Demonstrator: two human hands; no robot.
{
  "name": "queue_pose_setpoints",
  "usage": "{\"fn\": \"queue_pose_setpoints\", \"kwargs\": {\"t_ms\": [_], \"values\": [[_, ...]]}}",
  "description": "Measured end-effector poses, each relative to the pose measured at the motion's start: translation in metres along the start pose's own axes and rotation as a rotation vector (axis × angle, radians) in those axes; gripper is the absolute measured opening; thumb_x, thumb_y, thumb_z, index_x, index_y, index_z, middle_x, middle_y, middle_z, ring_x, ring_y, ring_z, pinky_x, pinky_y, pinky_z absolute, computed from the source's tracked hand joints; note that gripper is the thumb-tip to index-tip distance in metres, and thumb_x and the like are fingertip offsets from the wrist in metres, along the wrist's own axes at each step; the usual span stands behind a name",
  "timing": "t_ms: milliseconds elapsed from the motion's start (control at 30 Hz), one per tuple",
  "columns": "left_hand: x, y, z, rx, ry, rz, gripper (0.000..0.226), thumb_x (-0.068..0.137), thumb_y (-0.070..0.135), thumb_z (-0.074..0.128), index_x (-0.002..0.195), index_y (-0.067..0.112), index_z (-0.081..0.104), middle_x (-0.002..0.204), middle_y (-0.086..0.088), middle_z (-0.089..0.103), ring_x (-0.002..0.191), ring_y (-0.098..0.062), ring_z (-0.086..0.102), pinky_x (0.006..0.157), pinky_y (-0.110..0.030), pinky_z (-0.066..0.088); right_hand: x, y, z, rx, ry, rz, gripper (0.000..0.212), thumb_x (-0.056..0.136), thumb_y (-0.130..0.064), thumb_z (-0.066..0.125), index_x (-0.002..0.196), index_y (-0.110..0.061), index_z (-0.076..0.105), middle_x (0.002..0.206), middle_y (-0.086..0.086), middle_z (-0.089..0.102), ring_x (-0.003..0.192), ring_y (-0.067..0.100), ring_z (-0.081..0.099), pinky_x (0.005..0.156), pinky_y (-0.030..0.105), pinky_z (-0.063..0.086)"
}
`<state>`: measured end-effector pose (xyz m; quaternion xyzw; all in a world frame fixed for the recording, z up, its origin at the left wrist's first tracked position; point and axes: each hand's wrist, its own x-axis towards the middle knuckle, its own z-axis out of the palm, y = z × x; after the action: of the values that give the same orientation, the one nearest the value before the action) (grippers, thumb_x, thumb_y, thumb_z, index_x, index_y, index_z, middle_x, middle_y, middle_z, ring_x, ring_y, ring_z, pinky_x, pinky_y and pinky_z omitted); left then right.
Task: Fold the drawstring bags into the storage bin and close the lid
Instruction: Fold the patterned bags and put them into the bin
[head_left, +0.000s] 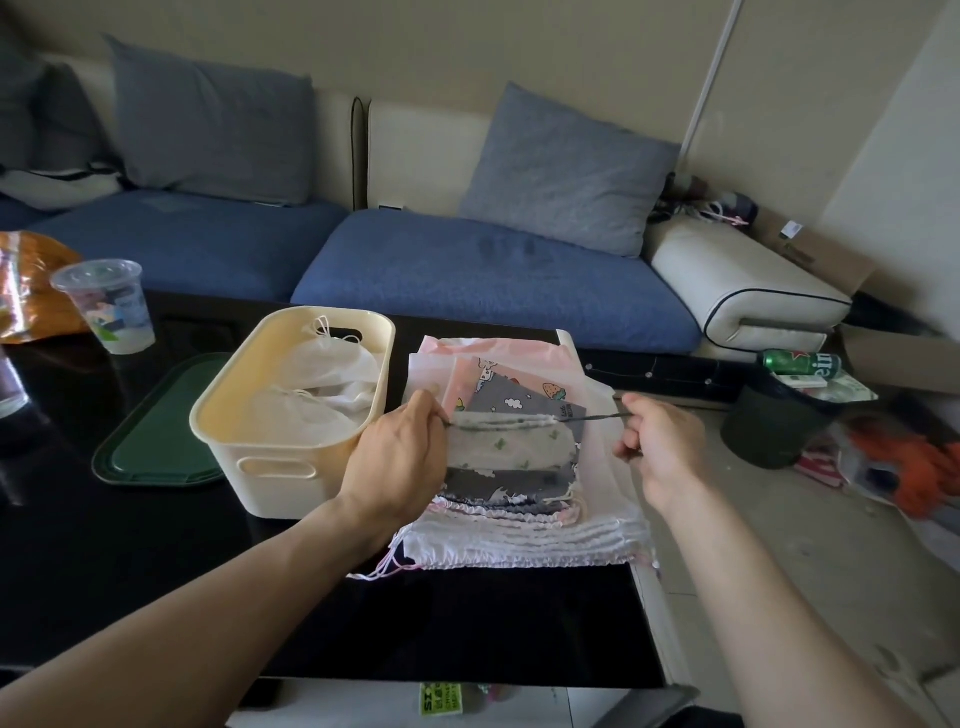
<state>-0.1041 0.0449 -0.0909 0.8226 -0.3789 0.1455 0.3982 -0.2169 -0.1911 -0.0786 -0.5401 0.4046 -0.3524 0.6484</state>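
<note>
A stack of drawstring bags in white, pink and grey lies on the black table, to the right of a cream storage bin. On top lies a small white bag with green prints. My left hand pinches its dark drawstring at the left end. My right hand pinches the same string at the right, and the cord is pulled taut between them. White bags sit inside the bin. A green lid lies flat to the left of the bin.
A plastic cup and an orange bag stand at the table's far left. A blue sofa with cushions runs behind the table. On the floor to the right are a dark bin with a green can, and clutter.
</note>
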Motion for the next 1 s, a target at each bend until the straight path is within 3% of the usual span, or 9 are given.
{"fn": "queue_pose_setpoints", "kwargs": {"t_ms": [167, 300, 367, 500, 600, 700, 800, 900, 1000], "values": [[0.001, 0.003, 0.005, 0.055, -0.1, -0.103, 0.037, 0.1, 0.022, 0.041, 0.066, 0.008, 0.043, 0.058, -0.012, 0.051, 0.055, -0.04, 0.047, 0.05, -0.043, 0.035, -0.006, -0.012, 0.002, 0.244, 0.168, 0.005, 0.015, 0.094, -0.009, 0.061, 0.079, -0.012, 0.063, 0.047, -0.007, 0.052, 0.041, 0.008, 0.05, 0.049, 0.026, 0.046], [0.003, 0.006, 0.008, -0.079, -0.106, -0.239, 0.045, 0.099, 0.026, 0.047, 0.058, 0.006, 0.046, 0.056, -0.01, 0.058, 0.059, -0.038, 0.057, 0.055, -0.045, 0.048, -0.011, -0.017, 0.009, 0.327, 0.159, -0.018, 0.013, 0.093, -0.01, 0.062, 0.081, -0.013, 0.065, 0.049, -0.007, 0.057, 0.057, 0.013, 0.06, 0.062, 0.027, 0.049], [0.003, 0.006, 0.008, -0.187, -0.11, -0.308, 0.044, 0.099, 0.029, 0.049, 0.065, 0.002, 0.056, 0.061, -0.004, 0.067, 0.062, -0.03, 0.063, 0.062, -0.044, 0.054, -0.014, -0.017, 0.012, 0.397, 0.108, -0.022, 0.01, 0.092, -0.008, 0.062, 0.083, -0.01, 0.065, 0.05, -0.004, 0.056, 0.06, 0.017, 0.065, 0.064, 0.027, 0.049], [0.006, 0.008, 0.004, -0.465, -0.096, -0.446, 0.052, 0.094, 0.041, 0.058, 0.077, -0.009, 0.064, 0.072, 0.001, 0.074, 0.069, -0.015, 0.069, 0.07, -0.036, 0.057, -0.021, -0.021, 0.014, 0.396, -0.079, -0.081, 0.01, 0.089, 0.0, 0.062, 0.08, -0.004, 0.065, 0.052, 0.002, 0.053, 0.054, 0.022, 0.065, 0.05, 0.019, 0.04], [0.008, 0.013, 0.001, -0.641, -0.079, -0.453, 0.068, 0.088, 0.05, 0.064, 0.085, -0.017, 0.064, 0.075, 0.0, 0.075, 0.069, 0.001, 0.067, 0.075, -0.027, 0.051, -0.028, -0.02, 0.019, 0.271, -0.266, -0.126, 0.013, 0.087, 0.0, 0.063, 0.079, -0.005, 0.071, 0.052, 0.002, 0.053, 0.05, 0.022, 0.062, 0.052, 0.025, 0.05], [0.01, 0.017, 0.001, -0.752, -0.085, -0.466, 0.063, 0.086, 0.056, 0.063, 0.078, -0.005, 0.073, 0.074, -0.003, 0.075, 0.075, -0.012, 0.068, 0.081, -0.03, 0.053, -0.036, -0.015, 0.026, 0.196, -0.404, -0.131, 0.02, 0.089, -0.002, 0.066, 0.076, -0.013, 0.077, 0.055, 0.003, 0.053, 0.049, 0.021, 0.061, 0.06, 0.036, 0.059], [0.009, 0.019, 0.002, -0.705, -0.127, -0.49, 0.062, 0.097, 0.049, 0.052, 0.07, -0.003, 0.068, 0.061, -0.01, 0.07, 0.059, -0.02, 0.062, 0.067, -0.036, 0.052, -0.037, -0.012, 0.029, 0.166, -0.421, -0.114, 0.019, 0.09, -0.009, 0.07, 0.075, -0.019, 0.077, 0.058, 0.0, 0.052, 0.046, 0.016, 0.052, 0.044, 0.029, 0.048], [0.01, 0.016, -0.004, -0.401, -0.346, -0.456, 0.056, 0.1, 0.05, 0.041, 0.07, 0.006, 0.059, 0.048, -0.003, 0.063, 0.038, -0.012, 0.048, 0.046, -0.024, 0.042, -0.031, -0.007, 0.025, 0.074, -0.374, -0.133, 0.012, 0.091, -0.012, 0.071, 0.081, -0.018, 0.073, 0.059, -0.002, 0.055, 0.045, 0.013, 0.046, 0.037, 0.022, 0.033], [0.008, 0.01, -0.012, -0.036, -0.828, -0.347, 0.052, 0.099, 0.055, 0.036, 0.078, 0.011, 0.055, 0.054, 0.002, 0.069, 0.036, -0.01, 0.039, 0.043, -0.021, 0.038, -0.023, -0.002, 0.017, -0.228, -0.351, -0.227, 0.013, 0.092, -0.015, 0.07, 0.08, -0.019, 0.074, 0.057, -0.008, 0.061, 0.045, 0.008, 0.047, 0.04, 0.019, 0.034]]}}
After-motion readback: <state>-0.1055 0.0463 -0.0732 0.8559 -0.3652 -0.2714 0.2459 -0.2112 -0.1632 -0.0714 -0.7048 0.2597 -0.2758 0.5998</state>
